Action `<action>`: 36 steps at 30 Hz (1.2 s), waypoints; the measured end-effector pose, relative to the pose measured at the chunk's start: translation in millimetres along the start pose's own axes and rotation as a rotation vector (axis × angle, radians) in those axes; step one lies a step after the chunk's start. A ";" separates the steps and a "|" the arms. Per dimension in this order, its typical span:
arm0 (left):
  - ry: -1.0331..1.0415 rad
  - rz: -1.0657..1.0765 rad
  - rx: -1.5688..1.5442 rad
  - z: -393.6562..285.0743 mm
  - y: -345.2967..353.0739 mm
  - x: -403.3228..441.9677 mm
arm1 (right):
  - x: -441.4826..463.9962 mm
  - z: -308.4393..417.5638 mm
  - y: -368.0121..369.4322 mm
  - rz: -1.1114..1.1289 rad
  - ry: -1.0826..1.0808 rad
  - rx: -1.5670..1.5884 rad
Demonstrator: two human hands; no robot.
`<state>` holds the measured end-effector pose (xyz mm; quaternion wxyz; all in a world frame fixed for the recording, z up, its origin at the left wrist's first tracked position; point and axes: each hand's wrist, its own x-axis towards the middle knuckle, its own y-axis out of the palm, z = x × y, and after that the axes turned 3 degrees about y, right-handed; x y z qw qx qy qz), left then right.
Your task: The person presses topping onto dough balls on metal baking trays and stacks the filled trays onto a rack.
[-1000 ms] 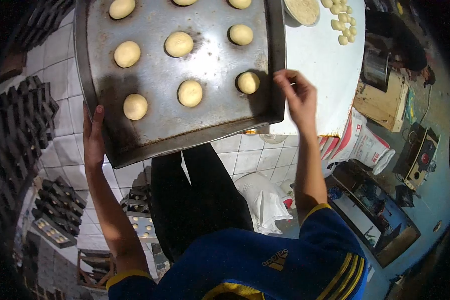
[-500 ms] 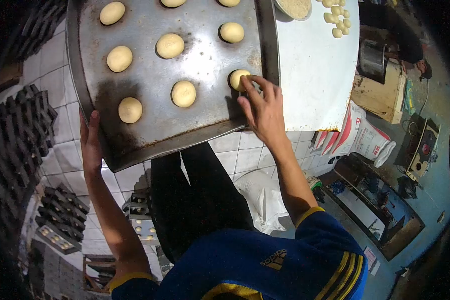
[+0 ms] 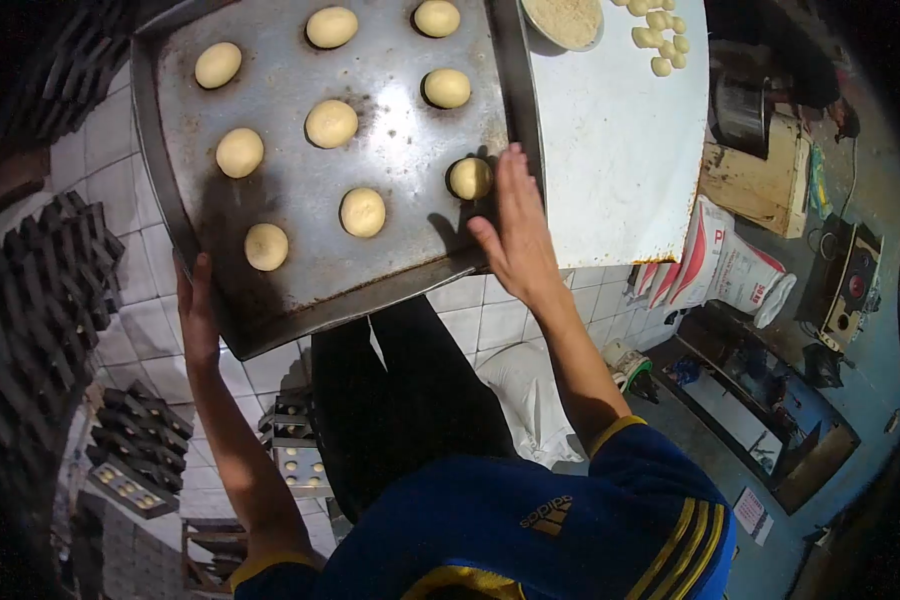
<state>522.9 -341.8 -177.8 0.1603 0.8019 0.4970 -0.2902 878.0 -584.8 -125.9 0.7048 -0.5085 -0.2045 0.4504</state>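
Observation:
A worn metal baking tray (image 3: 300, 290) holds several round, pale dough balls, spaced apart in rows. My left hand (image 3: 200, 315) grips the tray's near left corner, its thumb at the rim and the other fingers mostly hidden outside the wall. My right hand (image 3: 522, 240) is open over the tray's near right part, fingers stretched out and together, thumb apart. Just left of those fingertips sits the nearest right dough ball (image 3: 470, 179), which the hand does not hold. Another dough ball (image 3: 363, 212) lies further left along the near row.
Under the tray's right side is a white table (image 3: 620, 170) with a bowl of crumbs (image 3: 567, 20) and several small dough pieces (image 3: 660, 35). Printed sacks (image 3: 725, 265) stand beyond it. Stacked dark trays (image 3: 45, 300) fill the left; a white sack (image 3: 530, 400) lies on the floor.
My right hand has let go of the near right dough ball, and its fingers have straightened and moved right towards the tray's edge. The tray appears slightly lower in view, showing more of its far row.

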 end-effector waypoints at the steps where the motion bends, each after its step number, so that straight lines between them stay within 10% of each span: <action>1: 0.006 0.003 0.009 4.3 -4.2 -0.6 | 1.1 3.1 4.6 0.097 -0.037 -0.056; 11: 0.082 0.019 -0.391 69.9 -17.4 -16.9 | -20.3 -25.3 -41.0 -0.269 0.185 0.316; 17: 0.111 -0.038 -0.255 104.8 -68.1 -70.1 | -73.0 -21.6 -84.4 0.202 0.573 1.062; 20: -0.038 -0.140 -0.410 6.9 -76.2 -166.5 | -89.1 24.6 -116.3 0.241 0.456 1.163; 29: 0.359 -0.370 -0.509 -145.2 -181.7 -381.1 | -18.9 178.0 -224.9 0.179 -0.121 0.998; 36: 0.704 -0.656 -0.550 -254.4 -358.0 -455.0 | 56.8 492.3 -245.0 0.462 -0.754 1.127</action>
